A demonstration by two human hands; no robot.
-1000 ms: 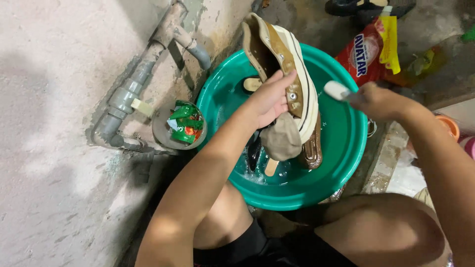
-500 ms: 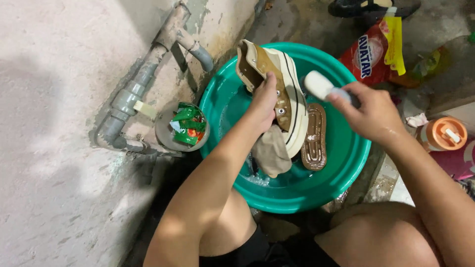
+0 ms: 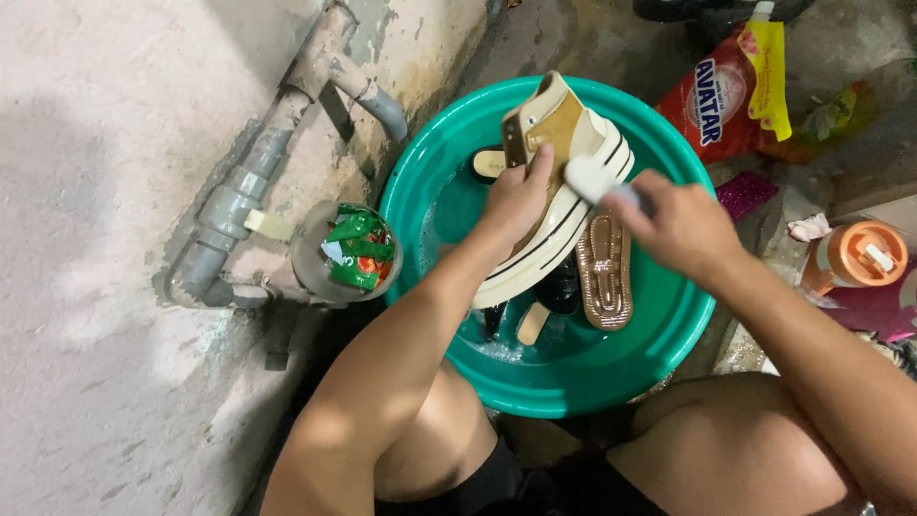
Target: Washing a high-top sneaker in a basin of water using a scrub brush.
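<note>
The left hand (image 3: 516,196) is gripping a tan canvas sneaker (image 3: 554,182) with a cream rubber sole, fingers wrapped over the upper near the collar and thumb tucked behind, so the shoe is hanging tilted above the green basin (image 3: 669,344) with its sole edge facing the other hand. The right hand (image 3: 673,229) is clenching a small white brush (image 3: 587,177), its head touching the rubber sidewall just beyond the left fingertips. The shoe is looking light enough for one hand, though soaked canvas is probably adding weight and making the cloth limp; the upper is giving under the fingers, while the sole is staying stiff and is the better part to brace against. Wet rubber is likely slippery, so a hold on the fabric collar or through the opening is seeming safer than a pinch on the sole. Below the grip, a brown insole (image 3: 604,272) and dark items are lying in shallow water at the basin's bottom. Off to the right of the brush hand, a red detergent pouch (image 3: 712,100) is lying on the ground.
</note>
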